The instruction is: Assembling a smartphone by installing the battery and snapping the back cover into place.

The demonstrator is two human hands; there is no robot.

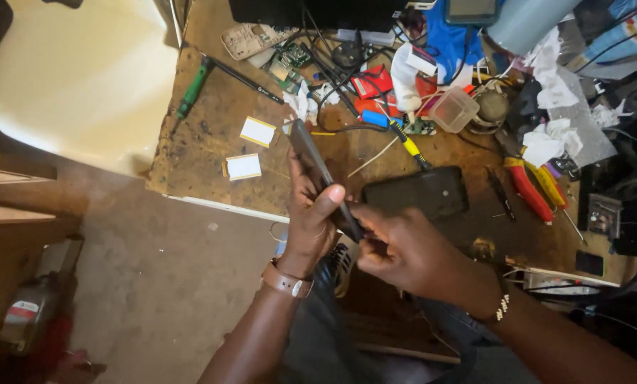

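Above the workbench (212, 153) edge, the left hand (311, 224) wraps its fingers around a dark phone (318, 171) seen edge-on, its face hidden, while the right hand (404, 252) pinches the lower end, fingertips hard to make out.

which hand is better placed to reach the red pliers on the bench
Right, probably. The right hand pinches only the lower end of the phone and is nearer the red pliers. The left hand wraps and supports the phone.
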